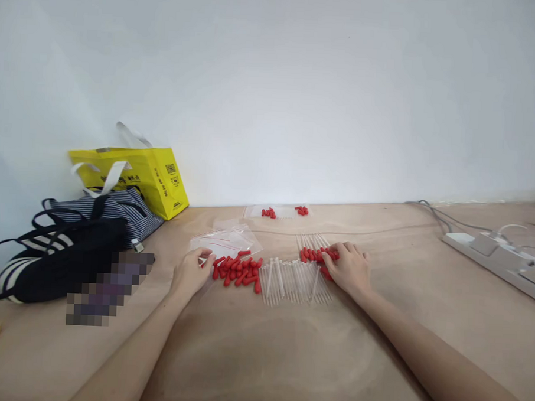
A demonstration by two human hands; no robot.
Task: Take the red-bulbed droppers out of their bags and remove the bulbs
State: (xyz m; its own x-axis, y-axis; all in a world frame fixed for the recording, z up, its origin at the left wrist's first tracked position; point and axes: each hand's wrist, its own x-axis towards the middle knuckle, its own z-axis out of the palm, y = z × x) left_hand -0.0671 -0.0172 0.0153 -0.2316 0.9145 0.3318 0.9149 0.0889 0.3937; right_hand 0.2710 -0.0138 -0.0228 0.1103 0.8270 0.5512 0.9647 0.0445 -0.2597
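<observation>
A loose heap of small red rubber caps (236, 272) lies on the wooden table (261, 354). Beside it to the right, several clear thin tubes (293, 281) lie in a row. Further back, a row of tubes fitted with red caps (315, 253) lies side by side. My left hand (192, 271) rests at the left edge of the red heap, fingers curled, and what it holds is hidden. My right hand (350, 267) lies over the right end of the capped row, fingers bent down onto the red caps.
Clear zip bags (225, 240) lie behind the heap; another bag with red caps (285, 212) sits near the wall. A yellow paper bag (140, 174) and a striped dark tote (84, 240) stand at left. A white power strip (499, 258) with cables lies at right.
</observation>
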